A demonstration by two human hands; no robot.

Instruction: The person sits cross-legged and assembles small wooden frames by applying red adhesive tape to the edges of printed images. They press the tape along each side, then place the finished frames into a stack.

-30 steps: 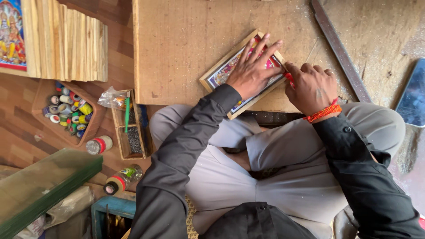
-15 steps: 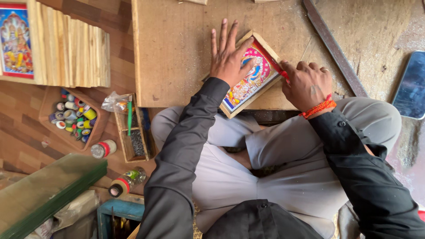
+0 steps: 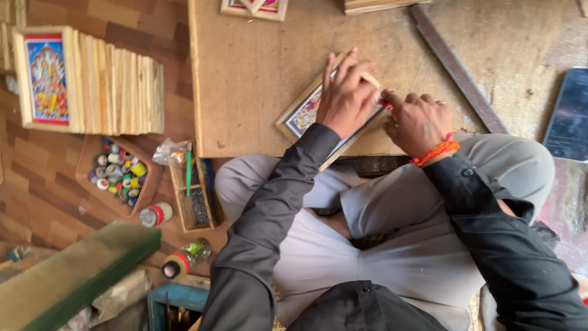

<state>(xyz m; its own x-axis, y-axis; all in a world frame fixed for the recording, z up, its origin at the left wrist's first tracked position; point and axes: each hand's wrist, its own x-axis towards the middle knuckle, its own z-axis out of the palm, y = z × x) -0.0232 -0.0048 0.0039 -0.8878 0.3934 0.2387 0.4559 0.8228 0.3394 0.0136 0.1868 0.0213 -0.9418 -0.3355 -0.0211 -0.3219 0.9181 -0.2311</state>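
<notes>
A small wooden picture frame with a colourful print lies tilted on a low wooden board in front of my crossed legs. My left hand presses flat on the frame, fingers spread, covering most of the picture. My right hand, with an orange thread at the wrist, is closed around a small red-tipped tool at the frame's right edge, touching the left hand's fingers.
A row of stacked wooden frames with a framed print stands at left. Below it are a tray of coloured bottle caps, a small box of nails, two bottles. A metal ruler and phone lie at right.
My left hand has slid from the frame's left side back onto its middle, covering the picture. The frame has turned slightly. The camera has moved closer and shifted.
</notes>
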